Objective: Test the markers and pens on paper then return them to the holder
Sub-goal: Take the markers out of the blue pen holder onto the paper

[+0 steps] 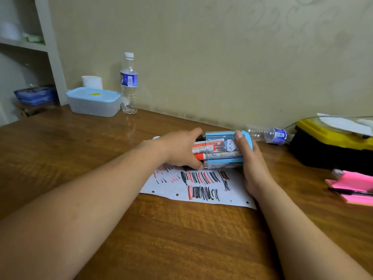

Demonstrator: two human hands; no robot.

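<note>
Tabletop (181, 243): scribbled paper (228, 200) is carried.
Left hand (179, 150): fingers (196, 132) are wrapped round markers (203, 147).
Right hand (254, 170): tipped holder (230, 145) is gripped; should be righted slowly.

From my remote seat I see two bare forearms, the left forearm (90, 195) from the lower left of the frame, the right forearm (298, 225) from the lower right. The left grip (179, 150) and right grip (254, 168) are ungloved, and the right thumbnail (238, 135) is short and plain.
</note>
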